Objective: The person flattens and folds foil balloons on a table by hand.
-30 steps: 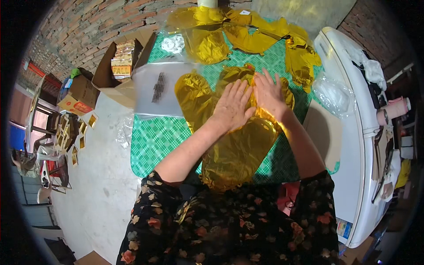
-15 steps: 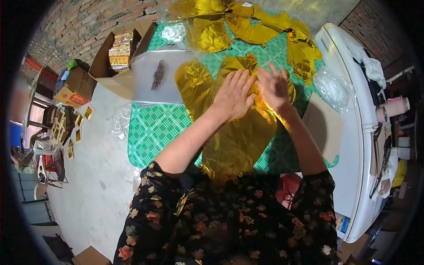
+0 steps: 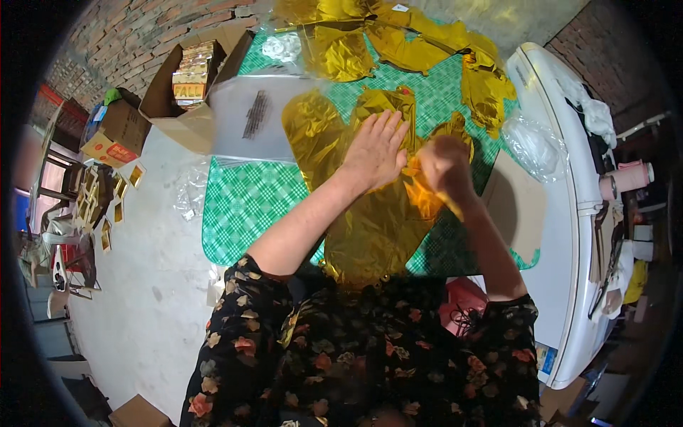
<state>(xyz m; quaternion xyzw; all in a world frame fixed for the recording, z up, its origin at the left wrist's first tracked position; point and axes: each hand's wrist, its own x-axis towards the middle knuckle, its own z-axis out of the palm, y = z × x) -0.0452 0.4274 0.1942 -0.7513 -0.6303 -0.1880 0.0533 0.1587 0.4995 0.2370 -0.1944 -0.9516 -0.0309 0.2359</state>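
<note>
A flat gold foil balloon [image 3: 373, 238] with several lobes lies across the table in front of me. My left hand [image 3: 375, 148] rests palm down on its middle, fingers stretched out and slightly apart. On the balloon's right side, my right hand [image 3: 445, 167] is curled into a fist and somewhat blurred. It appears closed on the foil, though its fingertips are hidden. Next to that fist the foil is creased and shines orange. One gold lobe shows just beyond the right hand.
More gold foil balloons [image 3: 405, 46] lie along the table's far edge. Clear plastic sheets [image 3: 235, 128] and an open carton [image 3: 178, 127] of packets are at left. A cardboard sheet [image 3: 509, 206], a clear bag [image 3: 533, 142] and a white appliance [image 3: 565, 235] are at right. The green checked tablecloth [image 3: 245, 210] covers the table.
My right hand has gone from spread fingers to a curled fist, and the foil's right edge has drawn inward and creased. My left hand stays flat in place.
</note>
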